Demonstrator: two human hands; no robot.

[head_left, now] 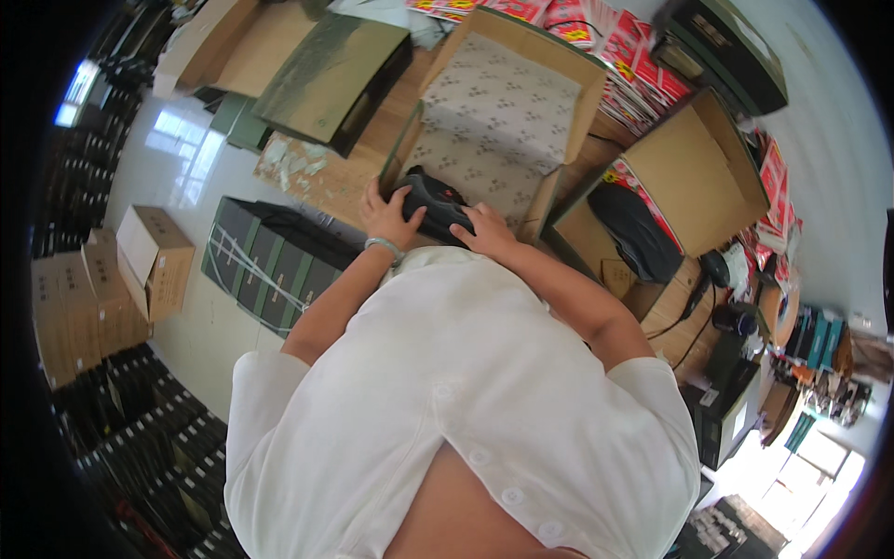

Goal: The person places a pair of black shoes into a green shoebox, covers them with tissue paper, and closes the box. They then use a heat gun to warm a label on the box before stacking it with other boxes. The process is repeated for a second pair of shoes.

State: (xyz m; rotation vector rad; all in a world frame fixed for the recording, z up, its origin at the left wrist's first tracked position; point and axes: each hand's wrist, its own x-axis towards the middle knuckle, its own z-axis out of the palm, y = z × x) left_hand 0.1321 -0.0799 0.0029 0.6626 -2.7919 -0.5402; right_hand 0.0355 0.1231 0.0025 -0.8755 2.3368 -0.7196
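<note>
A black shoe with a small red detail lies at the near side of an open cardboard shoebox. White wrapping paper with a grey pattern spreads over the box behind it. My left hand curves round the shoe's left end, thumb on top and fingers along the outer side. On the shoe's right part, my right hand holds it with bent fingers. My shirt front hides the shoe's near edge and part of the box.
To the right, another open box holds a black shoe. A closed green box stands at the far left of the wooden table. Red printed packets lie behind. Strapped shoeboxes and brown cartons stand left.
</note>
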